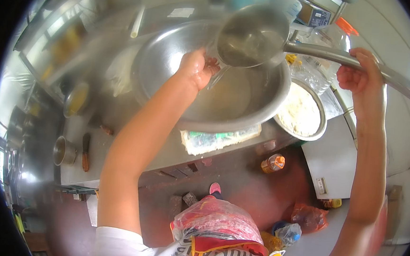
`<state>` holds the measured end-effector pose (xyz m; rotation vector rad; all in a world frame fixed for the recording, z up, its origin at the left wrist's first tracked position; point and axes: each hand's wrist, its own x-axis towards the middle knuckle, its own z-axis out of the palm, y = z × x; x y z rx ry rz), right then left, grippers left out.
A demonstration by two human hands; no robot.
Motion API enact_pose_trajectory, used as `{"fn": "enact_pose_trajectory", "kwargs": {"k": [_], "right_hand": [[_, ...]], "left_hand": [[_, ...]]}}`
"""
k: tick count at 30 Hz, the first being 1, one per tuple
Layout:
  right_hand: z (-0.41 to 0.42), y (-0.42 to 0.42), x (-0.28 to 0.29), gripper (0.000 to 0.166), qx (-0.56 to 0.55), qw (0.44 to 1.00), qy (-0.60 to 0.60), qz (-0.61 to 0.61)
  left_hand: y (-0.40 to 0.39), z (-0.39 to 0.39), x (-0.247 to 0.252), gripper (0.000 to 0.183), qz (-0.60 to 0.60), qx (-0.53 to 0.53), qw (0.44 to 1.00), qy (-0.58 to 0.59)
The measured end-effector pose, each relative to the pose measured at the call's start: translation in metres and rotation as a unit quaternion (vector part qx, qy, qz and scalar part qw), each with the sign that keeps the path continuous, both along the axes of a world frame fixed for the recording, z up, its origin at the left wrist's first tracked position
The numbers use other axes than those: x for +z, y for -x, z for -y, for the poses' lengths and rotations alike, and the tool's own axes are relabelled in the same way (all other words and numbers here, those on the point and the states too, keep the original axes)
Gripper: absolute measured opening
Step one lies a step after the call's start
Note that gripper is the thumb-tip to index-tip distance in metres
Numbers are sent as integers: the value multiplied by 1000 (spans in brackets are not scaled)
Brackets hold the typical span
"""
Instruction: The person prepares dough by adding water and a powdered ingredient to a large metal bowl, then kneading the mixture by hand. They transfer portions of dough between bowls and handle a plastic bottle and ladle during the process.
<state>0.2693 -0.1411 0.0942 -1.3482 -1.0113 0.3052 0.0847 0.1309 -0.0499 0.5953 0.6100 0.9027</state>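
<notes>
My right hand (364,71) grips the long metal handle of a large ladle (254,38). The ladle's bowl is tilted above a wide stainless steel basin (205,121), and a clear liquid streams down from near its rim. Close beside that rim, over the basin, is my left hand (200,68), wet and with curled fingers. Whether its fingers touch the ladle or hold anything is hard to make out. Shallow, pale yellowish liquid (225,93) covers the basin's bottom.
Right of the basin sits a metal bowl (300,109) of pale, dough-like material. A plastic packet (222,138) lies at the counter's front edge. A knife (86,151) and metal cup (64,150) are at left. An orange-capped bottle (273,163) and bags (307,217) are below.
</notes>
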Motion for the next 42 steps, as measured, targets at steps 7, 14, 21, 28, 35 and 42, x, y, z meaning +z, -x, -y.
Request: {"fn": "enact_pose_trajectory", "kwargs": {"k": [7,14,21,28,35,42], "right_hand": [[-48,-49,-16,31,16,1000,-2,-6],[-67,-105,-13,32,78,996,-12,46],[-90,-160,-4,37,113,992,-2,57],[-91,-183,-13,48,51,979,28,195],[-98,-197,-7,36,108,993,-43,1],[-90,-197,-7,34,126,991,-48,3]], "left_hand": [[-5,-17,11,29,-76,-37,994,-72],[-9,-12,24,39,-124,-64,984,-110],[-8,-20,26,46,-167,-101,966,-170],[-13,-11,25,45,-234,-98,949,-190],[-4,-1,28,30,-282,-88,922,-248],[17,6,37,22,-357,-103,882,-291]]}}
